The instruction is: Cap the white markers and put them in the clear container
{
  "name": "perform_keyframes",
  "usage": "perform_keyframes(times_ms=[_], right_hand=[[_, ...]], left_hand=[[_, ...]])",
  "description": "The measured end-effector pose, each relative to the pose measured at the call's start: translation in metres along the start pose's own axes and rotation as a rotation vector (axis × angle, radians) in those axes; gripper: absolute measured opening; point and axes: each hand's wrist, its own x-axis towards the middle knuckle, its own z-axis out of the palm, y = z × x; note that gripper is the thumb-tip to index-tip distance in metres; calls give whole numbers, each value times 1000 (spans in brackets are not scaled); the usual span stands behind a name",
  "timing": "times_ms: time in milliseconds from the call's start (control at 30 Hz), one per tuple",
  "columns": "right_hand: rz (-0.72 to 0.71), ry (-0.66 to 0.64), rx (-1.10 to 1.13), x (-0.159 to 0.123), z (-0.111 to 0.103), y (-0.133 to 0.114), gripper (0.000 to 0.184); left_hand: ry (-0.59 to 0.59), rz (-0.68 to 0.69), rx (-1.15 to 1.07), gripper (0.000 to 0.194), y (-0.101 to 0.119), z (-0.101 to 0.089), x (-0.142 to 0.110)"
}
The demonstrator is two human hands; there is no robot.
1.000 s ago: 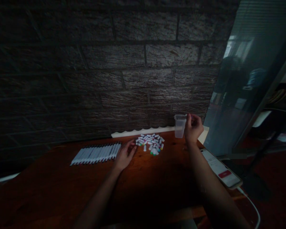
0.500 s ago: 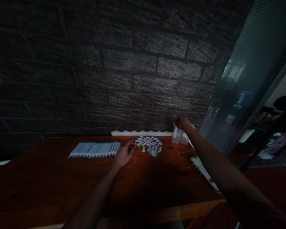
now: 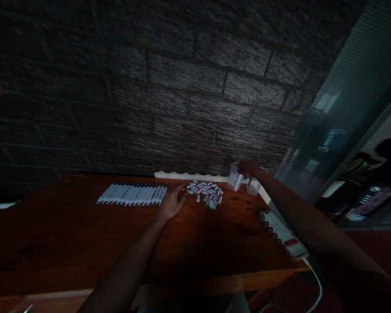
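My right hand reaches to the back of the table, its fingers closed on the rim of a clear plastic container, which tilts a little. A second clear container stands just to its right, partly behind my wrist. My left hand is open at the table top, fingers loosely bent and nothing seen in them. It lies between a neat row of white markers on its left and a loose pile of white marker caps with coloured ends on its right.
A phone with a white cable lies near the right edge of the wooden table. Behind the table rises a dark brick wall, with a white scalloped strip along its foot. Glass stands at the right.
My right hand has drawn the clear container to the left, apart from the second one. My left hand has hardly moved. The view has shifted slightly, showing more of the phone and its cable.
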Motion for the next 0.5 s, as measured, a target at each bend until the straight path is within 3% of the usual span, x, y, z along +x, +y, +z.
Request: perform_keyframes(times_ms=[233,500], right_hand=[[-170,-45,-33,-28,-8,8,18],[-190,-17,-15,-19,4,6,23]], left_hand=[[-5,10,-19,40,-4,3,1],[-12,19,7,42,-9,5,1]])
